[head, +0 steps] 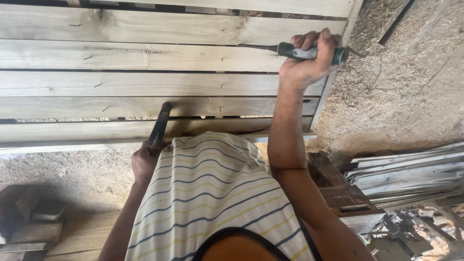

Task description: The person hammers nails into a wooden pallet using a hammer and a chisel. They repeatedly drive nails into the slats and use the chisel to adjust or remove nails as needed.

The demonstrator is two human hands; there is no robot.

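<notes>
Here we are looking down at a chisel [290, 50], which our right hand [309, 60] is gripping in a closed fist around its green handle. Its long axis is running almost level across the view, tilting slightly up toward the left, with the dark metal shaft pointing left and its tip lying against a plank of the wooden frame [145, 58]. The butt end of the handle is sticking out on the right side of the fist, just beside the frame's right edge.

Our left hand [144, 162] is closing around the lower end of a dark metal bar [159, 126], partly hidden behind our striped shirt [212, 193]. The bar is running steeply up and slightly to the right, its upper end resting near the gap between two lower planks. We cannot tell what kind of head it has.

The frame is made of pale boards lying side by side, their length running left to right, with narrow dark gaps between them. Sawdust is covering the ground [411, 87] to the right. A stack of thin pale slats [411, 171] is lying at the lower right, and some dark wooden blocks [29, 217] are sitting at the lower left. No labels or signs are showing.
</notes>
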